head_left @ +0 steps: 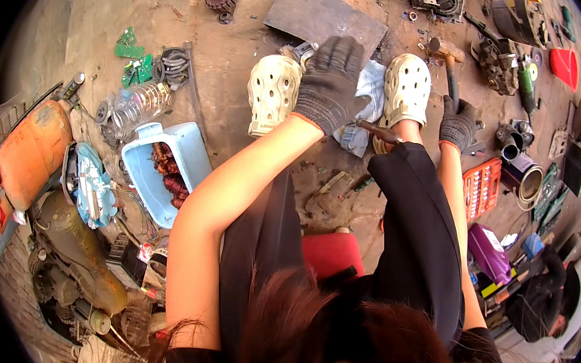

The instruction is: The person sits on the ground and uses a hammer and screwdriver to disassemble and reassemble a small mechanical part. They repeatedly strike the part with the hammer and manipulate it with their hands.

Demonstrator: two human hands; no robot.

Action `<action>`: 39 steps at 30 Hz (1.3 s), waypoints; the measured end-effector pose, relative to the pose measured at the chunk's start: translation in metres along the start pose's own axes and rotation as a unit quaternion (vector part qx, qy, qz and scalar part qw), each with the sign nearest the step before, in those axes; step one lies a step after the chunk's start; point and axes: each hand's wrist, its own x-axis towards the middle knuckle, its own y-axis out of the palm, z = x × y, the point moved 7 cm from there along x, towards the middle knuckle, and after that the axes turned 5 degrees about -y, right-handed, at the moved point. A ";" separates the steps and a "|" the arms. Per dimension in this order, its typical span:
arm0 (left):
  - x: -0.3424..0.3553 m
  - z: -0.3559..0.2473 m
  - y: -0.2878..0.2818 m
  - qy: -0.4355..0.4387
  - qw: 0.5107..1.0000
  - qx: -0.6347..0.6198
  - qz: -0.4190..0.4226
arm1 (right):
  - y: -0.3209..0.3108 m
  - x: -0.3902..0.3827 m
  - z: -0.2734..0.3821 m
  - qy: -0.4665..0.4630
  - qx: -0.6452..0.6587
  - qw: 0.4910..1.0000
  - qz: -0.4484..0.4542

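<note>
My left hand, in a dark grey work glove, reaches out between my shoes with its fingers stretched and back turned up. Beneath and beside it are a light blue cloth and a metal part, partly hidden by the hand; whether it touches the part I cannot tell. My right hand, gloved too, is closed around the handle of a hammer, its head pointing away from me. A short brown metal rod lies near my left wrist, by the cloth. Ahead of my hands sits a flat dark metal plate.
At left stand a light blue bin of copper windings, a coil spring and green circuit boards. Rightward lie an orange socket set, a green angle grinder, a purple bottle and a red scoop-like container.
</note>
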 end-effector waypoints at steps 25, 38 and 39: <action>-0.047 -0.010 -0.133 0.079 0.957 -0.246 -0.136 | -0.140 -0.127 0.228 -0.575 0.332 0.725 0.181; -0.053 -0.013 -0.159 0.124 0.950 -0.215 -0.188 | -0.162 -0.146 0.232 -0.588 0.352 0.706 0.179; -0.053 -0.012 -0.159 0.113 0.951 -0.212 -0.193 | -0.162 -0.147 0.232 -0.586 0.351 0.707 0.180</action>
